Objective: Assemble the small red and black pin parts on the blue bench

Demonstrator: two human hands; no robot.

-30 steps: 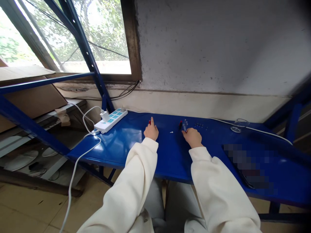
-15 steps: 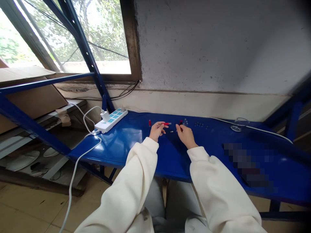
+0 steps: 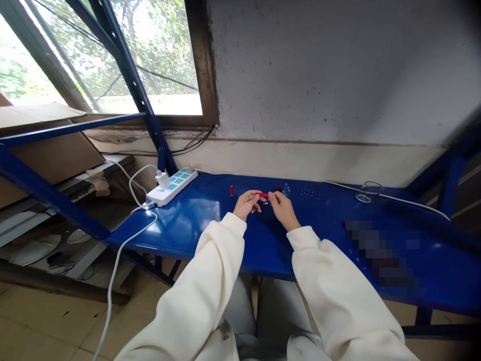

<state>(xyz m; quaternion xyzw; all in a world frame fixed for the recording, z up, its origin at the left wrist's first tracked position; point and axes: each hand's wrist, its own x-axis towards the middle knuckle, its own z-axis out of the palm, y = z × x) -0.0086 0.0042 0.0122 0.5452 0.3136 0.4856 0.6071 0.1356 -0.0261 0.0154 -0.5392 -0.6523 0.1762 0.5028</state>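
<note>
Over the table, my left hand [image 3: 246, 204] pinches the left end of a slim red tube [image 3: 263, 195], which lies roughly level. My right hand [image 3: 283, 209] closes its thumb and fingers on the tube's right end, hiding that tip. A small pale pointed piece [image 3: 265, 203] shows on the table just below the tube. Behind my right hand stand a small red and black piece [image 3: 279, 188] and several clear little tubes [image 3: 286, 190]. To the left of my left hand, a short red piece [image 3: 231, 190] stands upright.
Several tiny dark pieces [image 3: 310, 193] are lined up on the blue table [image 3: 319, 245]. A clear round dish [image 3: 364, 198] sits at the back right. A white power strip [image 3: 173, 186] with cables lies back left. A pixelated dark shape [image 3: 379, 255] covers the right side.
My right hand has moved left and now meets the red tube's right end, where a clear tip showed before. My left hand has shifted slightly right with the tube.
</note>
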